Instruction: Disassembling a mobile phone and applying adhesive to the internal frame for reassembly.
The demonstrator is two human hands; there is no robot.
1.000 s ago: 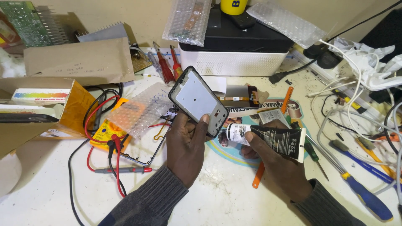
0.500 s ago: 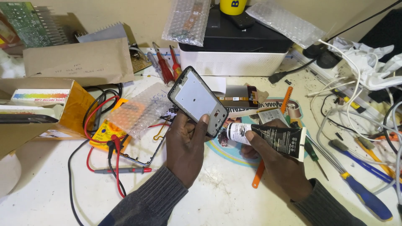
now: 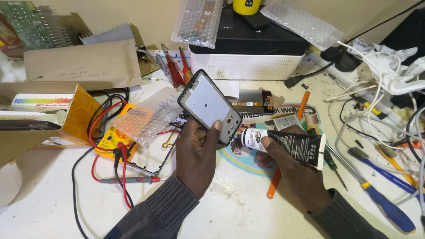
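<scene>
Left hand [image 3: 197,155] gripping phone frame [image 3: 209,105], right hand [image 3: 287,166] squeezing glue tube [image 3: 285,141] beside its near-right edge; no glue bead visible yet.

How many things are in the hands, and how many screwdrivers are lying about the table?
Phone frames, in the left hand: 1
Glue tubes, black, in the right hand: 1
Red-handled screwdrivers by the white box: 2
Blue-and-yellow screwdrivers at right: 1
Total: 5

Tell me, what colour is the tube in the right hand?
The tube is black with a white end, in the head view.
</scene>
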